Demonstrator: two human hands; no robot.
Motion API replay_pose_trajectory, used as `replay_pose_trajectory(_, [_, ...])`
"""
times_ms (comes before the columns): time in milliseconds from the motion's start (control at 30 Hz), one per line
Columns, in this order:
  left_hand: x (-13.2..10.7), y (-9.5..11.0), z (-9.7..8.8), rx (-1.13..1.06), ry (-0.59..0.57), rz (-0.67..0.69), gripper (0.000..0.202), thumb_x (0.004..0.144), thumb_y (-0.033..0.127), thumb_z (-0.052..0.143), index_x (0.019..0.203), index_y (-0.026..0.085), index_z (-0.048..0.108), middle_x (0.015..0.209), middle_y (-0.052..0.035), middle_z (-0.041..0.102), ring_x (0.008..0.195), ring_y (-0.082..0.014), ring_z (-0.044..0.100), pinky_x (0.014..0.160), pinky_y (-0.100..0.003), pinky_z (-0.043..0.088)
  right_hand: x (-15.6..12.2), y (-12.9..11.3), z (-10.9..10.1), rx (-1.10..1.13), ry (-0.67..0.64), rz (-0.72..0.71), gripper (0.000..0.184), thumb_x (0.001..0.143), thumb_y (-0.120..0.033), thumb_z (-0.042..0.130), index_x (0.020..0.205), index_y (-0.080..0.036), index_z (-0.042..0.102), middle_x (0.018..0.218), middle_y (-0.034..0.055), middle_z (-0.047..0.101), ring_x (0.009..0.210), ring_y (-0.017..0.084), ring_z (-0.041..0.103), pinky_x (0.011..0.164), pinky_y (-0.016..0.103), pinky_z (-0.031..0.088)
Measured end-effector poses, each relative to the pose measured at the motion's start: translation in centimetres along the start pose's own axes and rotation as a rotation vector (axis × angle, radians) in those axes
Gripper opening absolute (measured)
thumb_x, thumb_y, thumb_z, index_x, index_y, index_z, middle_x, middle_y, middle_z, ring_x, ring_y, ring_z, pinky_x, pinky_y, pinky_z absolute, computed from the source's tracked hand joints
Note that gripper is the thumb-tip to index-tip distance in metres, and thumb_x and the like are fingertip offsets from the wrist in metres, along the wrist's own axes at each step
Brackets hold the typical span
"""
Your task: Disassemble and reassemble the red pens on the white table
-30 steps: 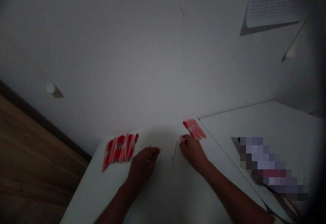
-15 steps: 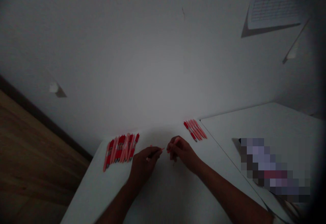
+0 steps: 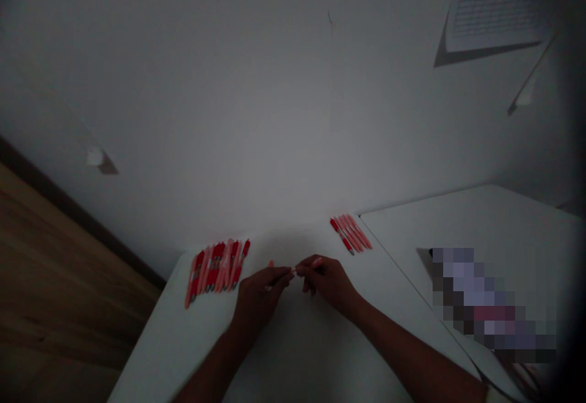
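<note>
- Holding a thin pink pen piece (image 3: 270, 264) in a closed pinch, the left hand (image 3: 259, 302) sits low on the white table (image 3: 293, 354), with the piece running across its fingers; much of the piece is hidden by the hand.
- Gripping a second pink pen piece (image 3: 315, 262) between thumb and fingers, the right hand (image 3: 328, 282) faces the left hand, and neither hand has let go.
- The fingertips of both hands meet or nearly meet at the middle of the table, with a small pale tip showing between them. The dim light leaves it unclear whether the two pieces are joined or are parts of one pen.
- A larger row of pink and red pens (image 3: 215, 272) lies side by side on the table, just beyond and to the left of the left hand.
- A smaller bunch of pink and red pens (image 3: 350, 235) lies near the far table edge, beyond the right hand.
- A second white table (image 3: 480, 220) meets the first on the right, and a pixelated object (image 3: 489, 305) lies on it, too blurred to identify.
- A wooden floor (image 3: 59, 281) shows at the lower left, a white wall (image 3: 229, 116) rises ahead, and a printed sheet of paper (image 3: 494, 6) is fixed to the wall at the upper right.
</note>
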State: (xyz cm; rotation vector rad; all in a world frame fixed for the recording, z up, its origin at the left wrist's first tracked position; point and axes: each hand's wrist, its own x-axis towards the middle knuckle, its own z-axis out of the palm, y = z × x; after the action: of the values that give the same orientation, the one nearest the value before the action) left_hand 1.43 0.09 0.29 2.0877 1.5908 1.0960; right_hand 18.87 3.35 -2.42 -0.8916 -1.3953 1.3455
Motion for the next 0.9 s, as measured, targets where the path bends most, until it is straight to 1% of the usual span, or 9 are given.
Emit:
replay_pose_trajectory(67, [0.0, 0.0, 0.0, 0.009, 0.011, 0.017, 0.016, 0.082, 0.033, 0.062, 0.090, 0.025, 0.073, 0.085, 0.0001, 0.075, 0.074, -0.0148, 0.069, 0.073, -0.025, 0.053, 0.1, 0.1, 0.1, 0.028, -0.011, 0.013, 0.027, 0.075, -0.042, 0.069, 0.072, -0.016, 0.068, 0.055, 0.0004, 0.062, 0.043, 0.011, 0.055, 0.041, 0.022, 0.043])
replay_pose_trajectory(133, [0.0, 0.1, -0.1, 0.002, 0.018, 0.008, 0.015, 0.082, 0.033, 0.062, 0.089, 0.025, 0.073, 0.084, 0.0001, 0.075, 0.073, -0.0148, 0.069, 0.072, -0.025, 0.054, 0.2, 0.0, 0.1, 0.114, -0.015, 0.029, 0.026, 0.073, -0.041, 0.072, 0.073, -0.015, 0.067, 0.064, 0.0030, 0.066, 0.047, 0.012, 0.058, 0.044, 0.023, 0.045])
replay_pose_trajectory(233, [0.2, 0.3, -0.4, -0.023, 0.052, -0.061, 0.017, 0.082, 0.035, 0.062, 0.088, 0.024, 0.072, 0.081, 0.0004, 0.075, 0.070, -0.0147, 0.069, 0.070, -0.025, 0.054, 0.6, -0.3, -0.2, 0.396, 0.016, 0.049, 0.028, 0.074, -0.041, 0.073, 0.087, -0.018, 0.064, 0.086, 0.0060, 0.070, 0.063, 0.014, 0.065, 0.057, 0.026, 0.051])
replay_pose_trajectory(300, [0.3, 0.5, -0.5, -0.042, 0.081, -0.112, 0.018, 0.081, 0.037, 0.062, 0.089, 0.024, 0.072, 0.078, 0.0009, 0.074, 0.068, -0.0149, 0.069, 0.069, -0.025, 0.054, 0.8, -0.4, -0.6, 0.558, 0.033, 0.063, 0.029, 0.076, -0.042, 0.071, 0.090, -0.019, 0.062, 0.095, 0.0075, 0.070, 0.073, 0.014, 0.067, 0.065, 0.026, 0.052])
replay_pose_trajectory(367, [0.4, 0.5, -0.6, -0.070, 0.096, -0.142, 0.019, 0.081, 0.038, 0.062, 0.090, 0.024, 0.071, 0.076, 0.0013, 0.074, 0.068, -0.0150, 0.070, 0.068, -0.025, 0.055, 0.9, -0.4, -0.8, 0.634, 0.034, 0.091, 0.030, 0.077, -0.043, 0.070, 0.090, -0.018, 0.061, 0.099, 0.0089, 0.069, 0.076, 0.014, 0.067, 0.062, 0.023, 0.050])
replay_pose_trajectory(467, [0.3, 0.5, -0.4, -0.117, 0.082, -0.138, 0.018, 0.081, 0.037, 0.062, 0.089, 0.024, 0.071, 0.080, 0.0012, 0.074, 0.067, -0.0142, 0.070, 0.067, -0.025, 0.055, 1.0, -0.1, -1.0, 0.634, 0.033, 0.119, 0.032, 0.076, -0.045, 0.071, 0.091, -0.017, 0.063, 0.101, 0.0093, 0.069, 0.070, 0.012, 0.064, 0.051, 0.019, 0.043])
replay_pose_trajectory(533, [0.2, 0.6, -0.3, -0.124, 0.060, -0.116, 0.017, 0.080, 0.036, 0.062, 0.087, 0.024, 0.072, 0.081, 0.0010, 0.074, 0.067, -0.0139, 0.069, 0.066, -0.024, 0.054, 1.1, 0.1, -0.9, 0.617, 0.051, 0.108, 0.032, 0.075, -0.044, 0.072, 0.091, -0.017, 0.065, 0.099, 0.0081, 0.069, 0.067, 0.010, 0.061, 0.049, 0.019, 0.040])
replay_pose_trajectory(767, [0.2, 1.1, -0.4, -0.074, 0.053, -0.069, 0.016, 0.080, 0.035, 0.062, 0.082, 0.022, 0.072, 0.072, 0.0002, 0.073, 0.062, -0.0141, 0.067, 0.061, -0.023, 0.052, 1.3, 0.5, -0.8, 0.637, 0.078, 0.116, 0.031, 0.072, -0.042, 0.075, 0.088, -0.016, 0.069, 0.081, 0.0039, 0.067, 0.069, 0.012, 0.060, 0.063, 0.023, 0.045])
replay_pose_trajectory(900, [0.1, 1.2, -0.4, -0.054, 0.040, -0.049, 0.016, 0.080, 0.034, 0.061, 0.082, 0.022, 0.071, 0.073, -0.0001, 0.074, 0.062, -0.0146, 0.067, 0.062, -0.024, 0.052, 1.1, 0.3, -0.6, 0.598, 0.079, 0.138, 0.035, 0.068, -0.045, 0.077, 0.087, -0.017, 0.068, 0.081, 0.0046, 0.067, 0.068, 0.013, 0.059, 0.066, 0.027, 0.047])
